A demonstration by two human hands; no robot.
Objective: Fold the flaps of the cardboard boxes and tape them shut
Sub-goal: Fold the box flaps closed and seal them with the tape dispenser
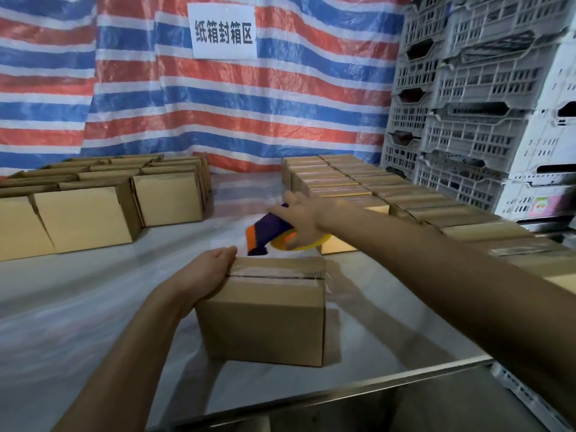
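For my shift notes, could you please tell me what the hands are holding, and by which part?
The right hand grips the tape dispenser at its roll end; the left hand holds the cardboard box over its top left edge.

A single wide-angle camera, worn on the person's head, supplies the only view. It faces forward and down across the table [93, 291] from a position above its near edge, which crosses the lower frame on a slant, rising to the right. Both forearms enter from the bottom and right borders. The cardboard box [265, 325] sits close under the lens, just below frame centre, with the left hand [205, 272] holding its left end and the right hand [299, 219] holding a tape dispenser [265, 232] just beyond it. The far field ends at a striped tarpaulin [280, 104] facing the lens, with stacked crates [467, 88] at the right. Straight edges bow near the borders.
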